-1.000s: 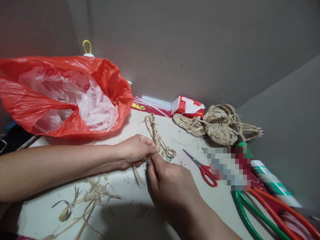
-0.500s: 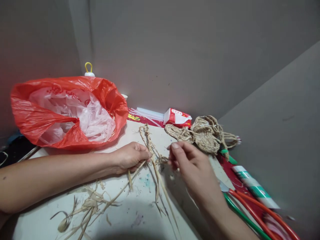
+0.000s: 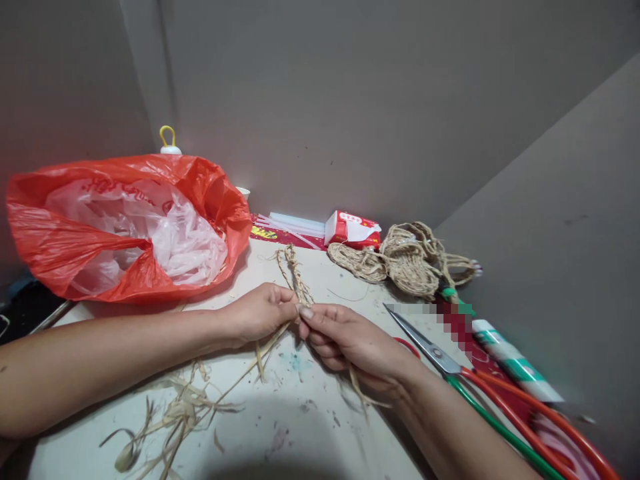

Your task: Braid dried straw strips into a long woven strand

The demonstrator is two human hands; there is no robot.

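Over the white tabletop [image 3: 280, 427], my left hand [image 3: 267, 312] pinches a braided straw cord [image 3: 295, 273] between thumb and fingers. My right hand [image 3: 340, 333] is closed on the same cord, its thumb tip meeting the left one. The plaited part runs up and away from both hands in a narrow loop. Loose straw ends [image 3: 363, 393] trail out below my right palm, and another strand runs down left from my left hand. To the lower left lies a tangle of dry straw strips [image 3: 183, 407]. My fingertips hide the joint of the braid.
A red plastic bag [image 3: 200, 173] lined with white plastic stands at the left. Coiled straw cord and woven pieces [image 3: 410, 263] lie at the back right, beside a red tissue pack [image 3: 353, 228]. Large scissors [image 3: 435, 353] with red and green handles rest near my right forearm, blades forward.
My right hand has moved left from beside the braid to meet my left hand, taking the loose straw ends. The scissors' blades now show. The view has shifted slightly.
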